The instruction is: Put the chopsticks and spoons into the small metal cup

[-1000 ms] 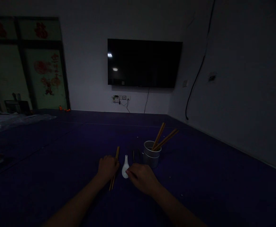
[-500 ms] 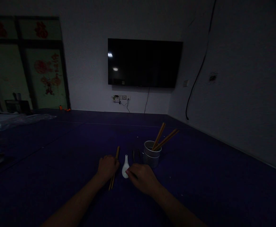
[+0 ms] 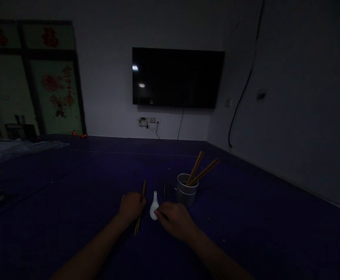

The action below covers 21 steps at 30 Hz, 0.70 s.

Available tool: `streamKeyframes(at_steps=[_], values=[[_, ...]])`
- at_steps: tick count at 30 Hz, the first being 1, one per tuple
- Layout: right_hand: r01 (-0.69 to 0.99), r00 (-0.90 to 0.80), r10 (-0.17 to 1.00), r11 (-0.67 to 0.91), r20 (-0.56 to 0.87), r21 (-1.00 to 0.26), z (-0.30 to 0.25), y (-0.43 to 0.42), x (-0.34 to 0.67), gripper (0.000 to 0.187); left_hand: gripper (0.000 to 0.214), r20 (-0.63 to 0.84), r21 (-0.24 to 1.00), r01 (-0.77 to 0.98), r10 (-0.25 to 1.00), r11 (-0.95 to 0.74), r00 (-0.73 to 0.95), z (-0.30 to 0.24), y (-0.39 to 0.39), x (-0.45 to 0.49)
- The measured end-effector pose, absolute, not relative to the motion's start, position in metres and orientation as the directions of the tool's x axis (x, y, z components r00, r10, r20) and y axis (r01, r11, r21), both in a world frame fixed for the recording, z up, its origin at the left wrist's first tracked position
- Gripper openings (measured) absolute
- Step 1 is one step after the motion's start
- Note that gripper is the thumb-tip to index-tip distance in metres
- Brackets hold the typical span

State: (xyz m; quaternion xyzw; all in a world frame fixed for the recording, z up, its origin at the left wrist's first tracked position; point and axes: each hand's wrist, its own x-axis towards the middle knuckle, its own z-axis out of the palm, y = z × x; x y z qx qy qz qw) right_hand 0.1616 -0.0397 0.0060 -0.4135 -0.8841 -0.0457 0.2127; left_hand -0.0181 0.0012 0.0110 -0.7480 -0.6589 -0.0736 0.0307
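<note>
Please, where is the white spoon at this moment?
In the head view, the white spoon lies low, slightly left of centre, between the left hand and the right hand, left of the cup.

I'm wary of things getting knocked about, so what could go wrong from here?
The round, grey, metal-looking cup stands close beyond the right hand; a careless forward move might knock it, with long brown wooden chopsticks leaning out of its rim.

In this view the right hand overlaps the bowl of the glossy white spoon, so it could nudge it askew.

The slim yellowish-brown wooden chopsticks at the left hand might roll or slide if bumped.
</note>
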Motion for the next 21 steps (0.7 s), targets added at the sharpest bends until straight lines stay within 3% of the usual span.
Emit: streamKeyframes(at_steps=[21], values=[[0.753, -0.576, 0.721, 0.652, 0.385, -0.093, 0.0054, -0.0392, 0.1621, 0.025, 0.038, 0.089, 0.087, 0.986, 0.987, -0.139, 0.132, 0.0132, 0.0061, -0.0225]])
